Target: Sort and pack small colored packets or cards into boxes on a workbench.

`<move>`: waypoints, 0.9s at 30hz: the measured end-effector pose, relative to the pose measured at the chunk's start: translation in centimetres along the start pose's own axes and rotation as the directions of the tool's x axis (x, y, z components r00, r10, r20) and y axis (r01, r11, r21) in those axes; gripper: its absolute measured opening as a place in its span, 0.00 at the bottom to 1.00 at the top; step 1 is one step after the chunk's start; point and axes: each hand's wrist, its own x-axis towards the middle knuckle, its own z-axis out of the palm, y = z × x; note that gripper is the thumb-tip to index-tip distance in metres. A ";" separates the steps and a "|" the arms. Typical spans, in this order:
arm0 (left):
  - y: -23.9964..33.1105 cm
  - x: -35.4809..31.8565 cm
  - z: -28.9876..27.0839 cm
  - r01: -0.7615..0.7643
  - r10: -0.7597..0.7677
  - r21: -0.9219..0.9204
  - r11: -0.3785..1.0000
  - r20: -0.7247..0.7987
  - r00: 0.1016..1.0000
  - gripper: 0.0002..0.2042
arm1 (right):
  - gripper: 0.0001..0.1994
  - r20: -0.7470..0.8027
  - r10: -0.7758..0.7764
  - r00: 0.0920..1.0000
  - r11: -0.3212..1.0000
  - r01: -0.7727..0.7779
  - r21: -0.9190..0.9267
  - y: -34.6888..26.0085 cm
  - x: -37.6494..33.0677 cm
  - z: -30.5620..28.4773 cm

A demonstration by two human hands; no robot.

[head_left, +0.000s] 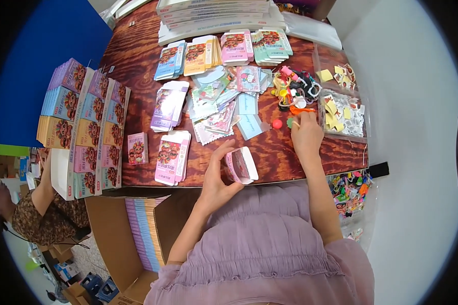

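Observation:
My left hand [219, 175] is wrapped round a small pink carton [240, 165], tilted at the table's front edge with its open end facing up and right. Past the carton's rim its inside shows, and I cannot make out any contents. My right hand [307, 136] reaches to the near side of a heap of small trinkets and hair ties [295, 89]. Its fingers are closed at an orange trinket [301, 110]; whatever they grip is mostly hidden. Just left of those fingers lie a red ball [277, 124] and a green piece [290, 122].
Flat cards and packets [216, 109] cover the table's middle, ringed by stacks of flat cartons [172, 157]. A closed pink box [137, 149] stands left. Clear trays [343, 114] sit right, filled display boxes [89, 132] far left. A cardboard box [107, 239] is below; another person [46, 213] is left.

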 end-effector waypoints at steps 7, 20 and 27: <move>-1.1 -0.4 -0.1 0.027 -0.025 0.063 0.998 -0.035 0.999 0.39 | 0.11 0.017 0.030 0.999 0.882 -0.035 0.470 -2.5 -0.9 -5.9; 0.8 1.0 1.5 0.095 -0.042 0.359 0.929 -0.152 0.987 0.36 | 0.08 0.248 -0.417 0.874 0.775 0.199 0.600 -11.1 -2.0 -7.7; 0.4 1.0 1.3 0.090 -0.044 0.356 0.930 -0.136 0.990 0.36 | 0.11 0.385 -0.319 0.866 0.567 -0.151 0.810 -10.1 -1.2 -7.7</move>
